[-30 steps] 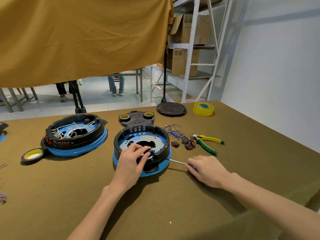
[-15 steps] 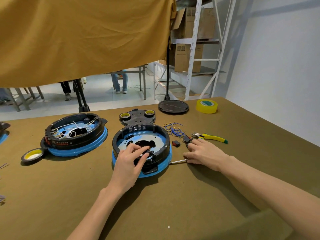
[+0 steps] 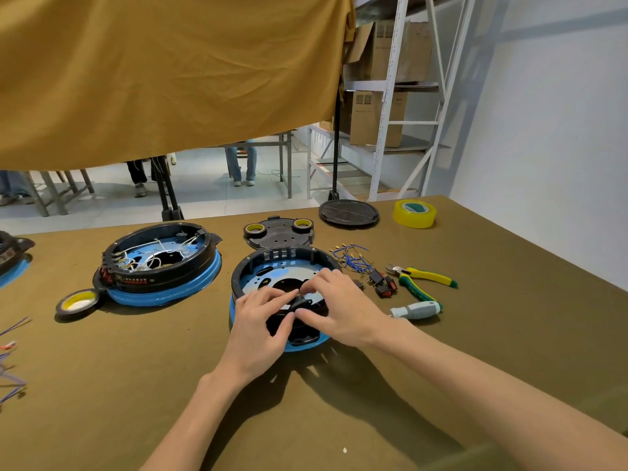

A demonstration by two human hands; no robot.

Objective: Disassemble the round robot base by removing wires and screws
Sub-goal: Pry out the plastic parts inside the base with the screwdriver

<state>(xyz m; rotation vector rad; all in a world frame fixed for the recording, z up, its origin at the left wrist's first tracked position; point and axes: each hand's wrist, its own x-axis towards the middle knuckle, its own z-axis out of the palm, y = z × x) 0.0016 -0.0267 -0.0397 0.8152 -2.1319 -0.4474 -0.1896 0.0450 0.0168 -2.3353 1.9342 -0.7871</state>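
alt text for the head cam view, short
Both hands, left and right, pinch a small black part at the near rim of a round blue-and-black robot base on an olive table; a screwdriver lies beside it.

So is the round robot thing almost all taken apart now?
Partly. The blue wires and red switches already lie loose on the table. Both hands, left hand and right hand, work a small black part at the near base's rim. The wired second base remains.
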